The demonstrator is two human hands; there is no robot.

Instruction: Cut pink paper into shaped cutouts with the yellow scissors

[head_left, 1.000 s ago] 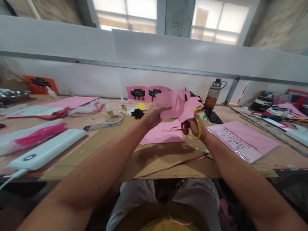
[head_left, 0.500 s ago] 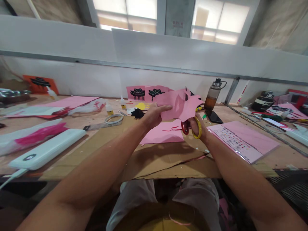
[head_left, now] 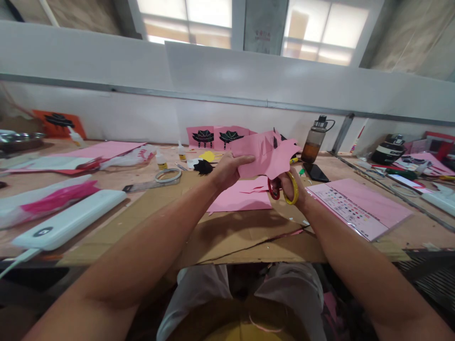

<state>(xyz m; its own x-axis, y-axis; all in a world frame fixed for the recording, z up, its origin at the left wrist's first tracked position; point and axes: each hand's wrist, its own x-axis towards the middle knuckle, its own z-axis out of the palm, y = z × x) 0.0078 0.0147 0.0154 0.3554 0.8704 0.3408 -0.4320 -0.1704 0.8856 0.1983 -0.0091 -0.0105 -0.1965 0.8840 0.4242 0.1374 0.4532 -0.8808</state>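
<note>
My left hand (head_left: 230, 169) pinches the left edge of a pink paper sheet (head_left: 261, 161), thumb on top, and holds it up above the table. The sheet's right side has a jagged, wavy cut outline. Below that side, my right hand (head_left: 284, 182) grips a pair of scissors with one red and one yellow handle (head_left: 294, 192). The paper hides most of the blades; a dark pointed tip shows above its upper edge, and I cannot tell whether it belongs to the scissors. Beneath both hands lies another pink sheet (head_left: 238, 199) with cut slits, on brown cardboard (head_left: 227, 241).
Pink cards with black hat shapes (head_left: 203, 138) lean on the back wall. Glue bottles (head_left: 161, 161), a tape ring (head_left: 168, 175) and a black cut-out (head_left: 203, 167) lie left of centre. A drink bottle (head_left: 313, 142), phone (head_left: 316, 173) and packaged pink paper (head_left: 359, 208) are right; a white device (head_left: 71, 220) lies left.
The pink sheet and its cut right edge have tilted slightly. Both hands stay in nearly the same place, with the same holds.
</note>
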